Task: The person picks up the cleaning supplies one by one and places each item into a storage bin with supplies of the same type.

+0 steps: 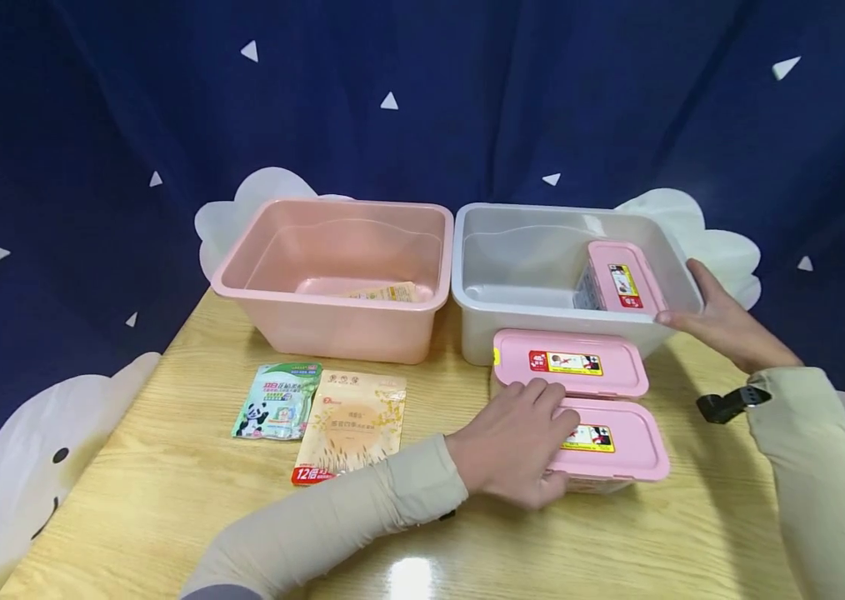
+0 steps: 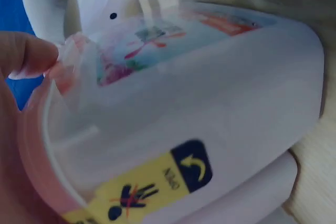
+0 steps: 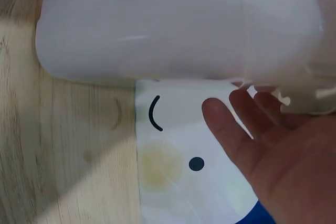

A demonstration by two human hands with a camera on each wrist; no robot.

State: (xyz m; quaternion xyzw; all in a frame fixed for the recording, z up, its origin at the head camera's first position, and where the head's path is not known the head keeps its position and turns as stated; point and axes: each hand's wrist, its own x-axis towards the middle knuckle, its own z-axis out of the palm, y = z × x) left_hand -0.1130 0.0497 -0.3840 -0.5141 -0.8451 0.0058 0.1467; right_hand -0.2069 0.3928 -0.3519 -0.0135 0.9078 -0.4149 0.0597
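A clear-sided plastic box with a pink lid stands at the front right of the table. My left hand grips its left end, fingers over the lid; close up in the left wrist view, a thumb presses at the lid's edge. Right behind it is a second pink-lidded box. A third pink-lidded box leans tilted inside the white bin. My right hand is at the bin's right front corner, its fingers extended and touching under the rim.
Left of the white bin stands a pink bin with a beige packet on its floor. In front lie a green panda pouch and a beige packet with a red corner. A dark blue curtain hangs behind the table.
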